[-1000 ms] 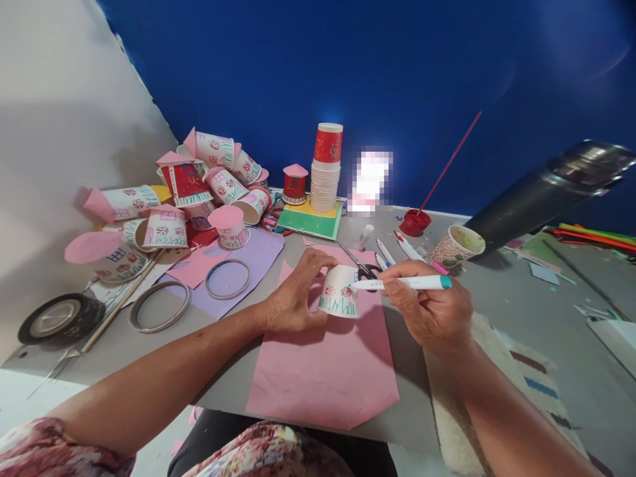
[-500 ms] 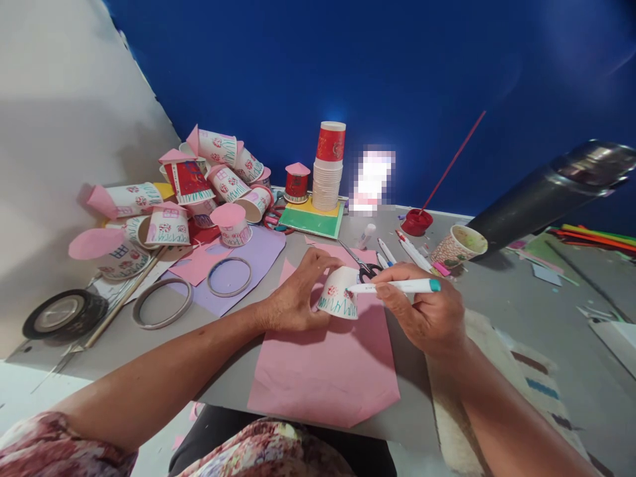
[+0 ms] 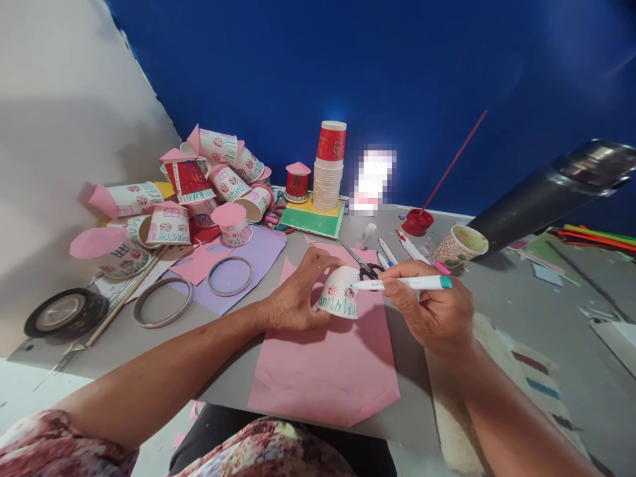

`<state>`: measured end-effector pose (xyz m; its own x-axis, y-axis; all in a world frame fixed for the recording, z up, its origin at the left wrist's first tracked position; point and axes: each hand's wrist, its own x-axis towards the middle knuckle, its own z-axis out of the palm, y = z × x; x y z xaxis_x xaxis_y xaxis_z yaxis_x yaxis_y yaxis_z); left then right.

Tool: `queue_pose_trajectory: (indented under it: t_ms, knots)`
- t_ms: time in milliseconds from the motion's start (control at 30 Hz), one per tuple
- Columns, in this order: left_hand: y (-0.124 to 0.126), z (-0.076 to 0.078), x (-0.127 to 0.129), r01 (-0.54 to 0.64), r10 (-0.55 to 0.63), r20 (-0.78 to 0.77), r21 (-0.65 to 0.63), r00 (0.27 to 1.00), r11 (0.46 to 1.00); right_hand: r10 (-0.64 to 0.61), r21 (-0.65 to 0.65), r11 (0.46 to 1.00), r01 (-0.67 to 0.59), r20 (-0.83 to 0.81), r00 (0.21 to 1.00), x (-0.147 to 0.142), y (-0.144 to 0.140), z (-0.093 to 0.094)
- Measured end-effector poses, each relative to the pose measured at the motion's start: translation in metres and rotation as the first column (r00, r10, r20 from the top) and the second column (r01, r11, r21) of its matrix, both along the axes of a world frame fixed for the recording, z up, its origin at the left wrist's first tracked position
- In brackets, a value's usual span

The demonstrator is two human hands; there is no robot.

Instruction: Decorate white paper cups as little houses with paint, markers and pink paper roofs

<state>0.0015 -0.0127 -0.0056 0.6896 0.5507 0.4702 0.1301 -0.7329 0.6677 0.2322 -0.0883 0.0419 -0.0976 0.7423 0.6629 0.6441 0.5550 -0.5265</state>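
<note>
Head view, centre of frame: left hand [image 3: 298,295] wraps an upturned paper cup [image 3: 338,292], fingers curled over its base and thumb against the wall, steadying it on the pink paper sheet [image 3: 325,371] so the curved side faces the pen. Right hand [image 3: 431,311] pinches a white marker [image 3: 402,283] with a teal end cap between thumb and fingers, held near level, its tip touching the cup wall — a grip suited to drawing on a rounded surface. Cup is thin white card, tapered, with green zigzag strokes along the rim and small red motifs above. Scissors [image 3: 365,266] and loose pens [image 3: 400,248] lie just beyond, within reach. Upper left: a heap of decorated cups [image 3: 199,192] with pink paper cone tops. Plain cups stand stacked [image 3: 328,179] on a green-and-yellow block. Tape rolls [image 3: 67,313] lie flat at the left edge
</note>
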Motion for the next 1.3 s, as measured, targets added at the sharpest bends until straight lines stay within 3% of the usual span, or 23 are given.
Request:
queue_pose_trajectory:
  t_ms: [167,433,867,1300]
  knots:
    - [0.0,-0.0001,-0.0004,0.003,-0.003,-0.017,0.001,1.0,1.0,0.031,-0.011,0.999,-0.03,0.035,0.999,-0.0008,0.0013,0.0]
    - [0.0012,0.0007,0.0003,-0.007,0.007,0.0,-0.012,1.0,1.0,-0.044,0.03,0.999,0.044,0.005,0.999,0.0029,-0.0006,0.0035]
    - [-0.0007,0.0031,0.0,-0.03,0.03,0.017,-0.029,0.999,0.999,-0.049,0.001,0.999,0.049,0.022,0.999,0.0023,0.0006,0.0014]
    - [0.0011,0.0031,-0.0004,-0.018,0.018,0.012,0.01,1.0,1.0,0.029,-0.019,0.999,-0.028,0.034,0.999,-0.0011,-0.0016,0.0015]
